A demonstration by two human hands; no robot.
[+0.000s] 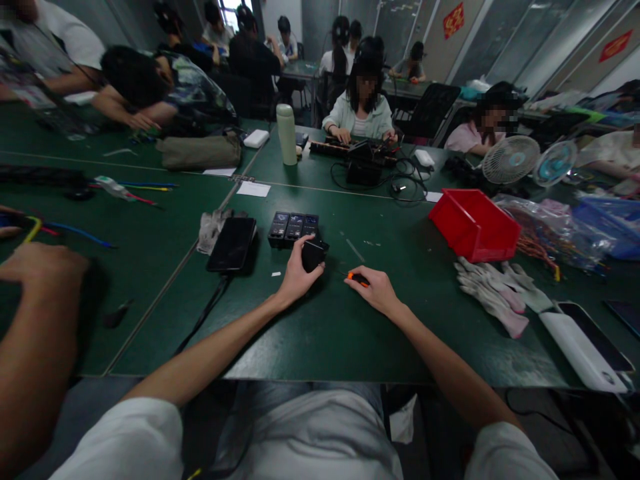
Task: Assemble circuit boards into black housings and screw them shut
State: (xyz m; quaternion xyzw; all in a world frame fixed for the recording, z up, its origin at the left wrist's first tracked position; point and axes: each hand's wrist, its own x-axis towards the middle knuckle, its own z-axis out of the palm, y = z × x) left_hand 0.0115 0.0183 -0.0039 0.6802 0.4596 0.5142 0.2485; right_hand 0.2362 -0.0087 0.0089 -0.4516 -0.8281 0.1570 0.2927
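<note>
My left hand (299, 272) grips a small black box-shaped module (314, 256) just above the green table, its fingers wrapped round the sides. To the right, my right hand (376, 288) is closed on a screwdriver (358, 279) with an orange and black handle; its thin shaft points left toward the module without touching it. Three similar black modules (294, 228) stand side by side just beyond my left hand. A black smartphone (233, 244) with a cable lies left of them, resting partly on a grey glove (210, 231).
On the right are a red bin (475, 225), work gloves (493, 293), a white power bank (580, 350) and bagged wires (555, 233). A green bottle (287, 135) stands farther back. A co-worker's arm (43, 320) reaches in at left, near coloured wires (83, 233). Other people sit across the table.
</note>
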